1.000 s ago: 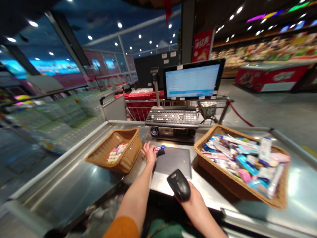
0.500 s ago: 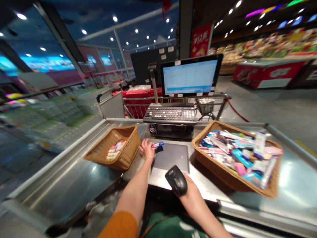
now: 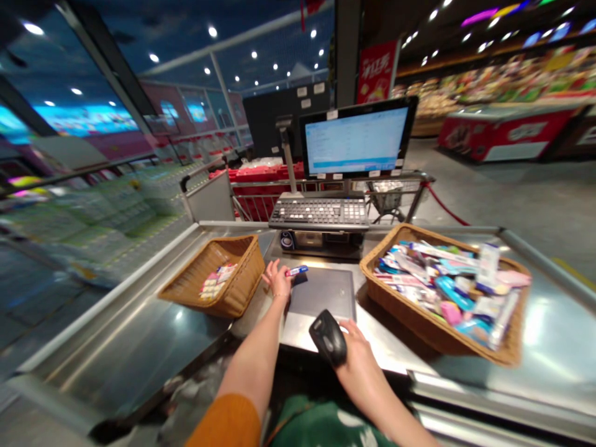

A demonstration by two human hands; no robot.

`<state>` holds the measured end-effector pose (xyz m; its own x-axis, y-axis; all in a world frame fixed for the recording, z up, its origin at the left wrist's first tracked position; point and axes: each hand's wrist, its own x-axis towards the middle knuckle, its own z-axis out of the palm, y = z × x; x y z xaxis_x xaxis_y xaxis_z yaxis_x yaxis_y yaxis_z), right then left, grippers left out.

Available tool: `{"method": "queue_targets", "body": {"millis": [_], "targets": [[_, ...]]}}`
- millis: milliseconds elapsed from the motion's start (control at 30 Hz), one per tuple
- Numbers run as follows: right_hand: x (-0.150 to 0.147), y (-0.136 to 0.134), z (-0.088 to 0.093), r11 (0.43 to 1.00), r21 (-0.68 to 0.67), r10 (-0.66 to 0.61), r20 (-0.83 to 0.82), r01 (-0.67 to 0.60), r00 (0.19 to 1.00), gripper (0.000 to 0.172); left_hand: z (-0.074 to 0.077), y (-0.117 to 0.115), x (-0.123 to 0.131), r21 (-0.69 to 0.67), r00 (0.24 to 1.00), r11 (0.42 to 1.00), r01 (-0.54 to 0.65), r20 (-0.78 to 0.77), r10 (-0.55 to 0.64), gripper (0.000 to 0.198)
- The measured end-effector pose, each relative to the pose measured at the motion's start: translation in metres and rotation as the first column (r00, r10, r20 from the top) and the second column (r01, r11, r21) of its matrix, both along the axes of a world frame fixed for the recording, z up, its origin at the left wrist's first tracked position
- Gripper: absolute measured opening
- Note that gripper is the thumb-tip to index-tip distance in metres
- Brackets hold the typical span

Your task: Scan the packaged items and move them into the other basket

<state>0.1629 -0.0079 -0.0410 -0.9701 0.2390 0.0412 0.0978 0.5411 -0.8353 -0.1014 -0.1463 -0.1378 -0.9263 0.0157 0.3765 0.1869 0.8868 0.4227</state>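
Observation:
Between the thumb and fingers of my left hand [image 3: 278,280] is a small blue, white and red item [image 3: 297,271], above the left edge of a grey flat plate [image 3: 323,295]. My right hand [image 3: 357,357] is wrapped round a black handheld scanner [image 3: 328,338], in front of the plate. To the left, a wicker basket [image 3: 246,279] has a few small packs [image 3: 218,282] in it. On the right, a larger wicker basket [image 3: 405,304] is full of mixed small packaged goods [image 3: 451,279].
Behind the plate stand a keyboard [image 3: 320,212] and a lit monitor [image 3: 356,141]. The metal counter [image 3: 158,335] has raised side edges. Farther back are a shopping cart [image 3: 388,195] and a red-sided display case [image 3: 507,133].
The scanner in my right hand has shifted very slightly left, and more of that hand's fingers show. My left hand holds the small item in nearly the same place.

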Motion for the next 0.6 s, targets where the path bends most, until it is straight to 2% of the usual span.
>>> {"method": "queue_targets", "body": {"millis": [333,600], "targets": [[-0.001,-0.002,0.003,0.990,0.119,0.067,0.067,-0.074,0.996,0.045,0.003,0.001,0.001,0.001,1.000,1.000,-0.015,0.010,0.015,0.008],[0.003,-0.011,0.018,0.971,0.220,0.050,0.197,-0.094,0.979,0.062,0.003,-0.001,0.003,-0.013,1.000,1.000,-0.006,0.016,0.006,0.009]]}}
